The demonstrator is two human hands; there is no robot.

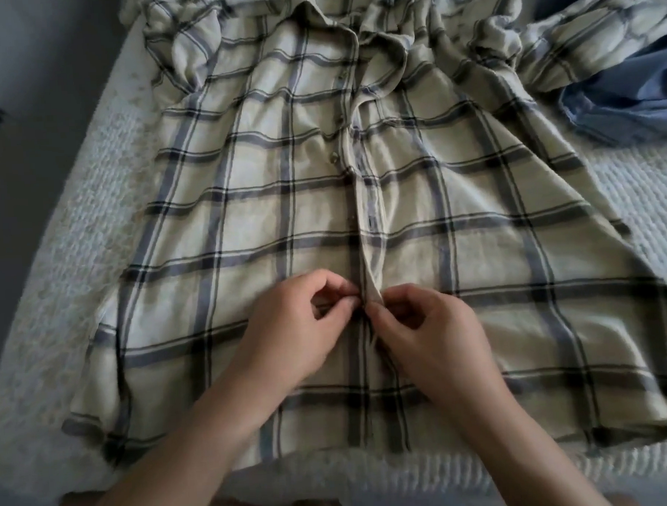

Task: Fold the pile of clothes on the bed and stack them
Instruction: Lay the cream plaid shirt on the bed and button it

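White bedspread (75,241): plaid shirt (268,202), blue garment (623,98) top-rt.

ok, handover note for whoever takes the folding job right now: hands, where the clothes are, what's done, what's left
Left hand: pinching the placket edge of the plaid shirt, low on the front.
Right hand: pinching the opposite placket edge at the same spot; they look to be fastening a button there.
Plaid shirt: spread front-up on the white bed cover, collar far, hem near. Sleeves bunched at the top corners; upper placket partly open.
Blue garment: crumpled at the far right, unfolded, under the shirt's sleeve.
Done: shirt laid out. No folded stack in view.
Left: finish the placket, fold the shirt, fold the blue garment, stack.
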